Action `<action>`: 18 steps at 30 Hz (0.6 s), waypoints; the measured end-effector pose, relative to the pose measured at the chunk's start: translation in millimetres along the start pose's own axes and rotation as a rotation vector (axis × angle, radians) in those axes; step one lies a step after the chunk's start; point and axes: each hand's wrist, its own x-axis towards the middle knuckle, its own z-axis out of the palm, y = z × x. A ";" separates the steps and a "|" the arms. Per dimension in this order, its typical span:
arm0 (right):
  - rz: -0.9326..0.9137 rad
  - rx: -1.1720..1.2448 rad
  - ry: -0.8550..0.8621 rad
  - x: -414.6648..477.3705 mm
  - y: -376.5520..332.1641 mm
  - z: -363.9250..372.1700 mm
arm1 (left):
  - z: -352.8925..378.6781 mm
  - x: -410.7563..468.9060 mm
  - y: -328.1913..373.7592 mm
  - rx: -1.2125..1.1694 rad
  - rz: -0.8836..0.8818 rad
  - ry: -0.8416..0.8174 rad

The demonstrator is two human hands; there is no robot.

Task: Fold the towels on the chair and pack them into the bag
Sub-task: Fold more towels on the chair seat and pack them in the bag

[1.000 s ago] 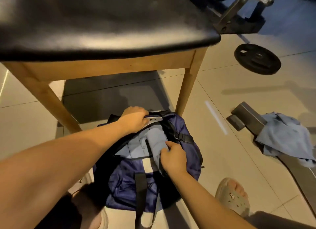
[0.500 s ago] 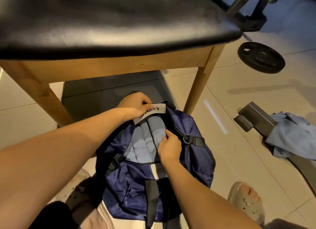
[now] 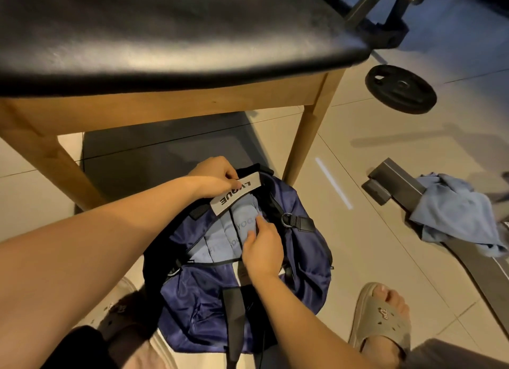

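So the navy bag [image 3: 300, 247] is sitting on the floor tiles right in front of the chair [image 3: 165, 38], with its mouth gaping open. The left hand [image 3: 217, 177] is gripping the grey label strap [image 3: 235, 193] at the bag's far rim, fingers curled round it. The right hand [image 3: 263, 249] is pinching the edge of a folded light blue towel [image 3: 243, 217] that's lying inside the bag beside other folded towels [image 3: 217, 239]. One more blue towel [image 3: 454, 211] is lying crumpled over a grey metal bar [image 3: 396, 176] off to the right, near a black weight plate [image 3: 400, 89].
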 end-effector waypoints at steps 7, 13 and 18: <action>0.014 0.024 -0.061 11.6 -4.4 -9.8 | 13.2 -11.1 -2.0 0.118 -0.002 -0.023; -0.103 -0.076 -0.264 -9.1 2.5 -50.6 | 6.1 -22.1 18.5 0.268 -0.032 0.039; -0.132 -0.169 -0.302 -19.8 -0.7 -137.3 | 0.3 -37.0 73.1 0.313 0.018 0.098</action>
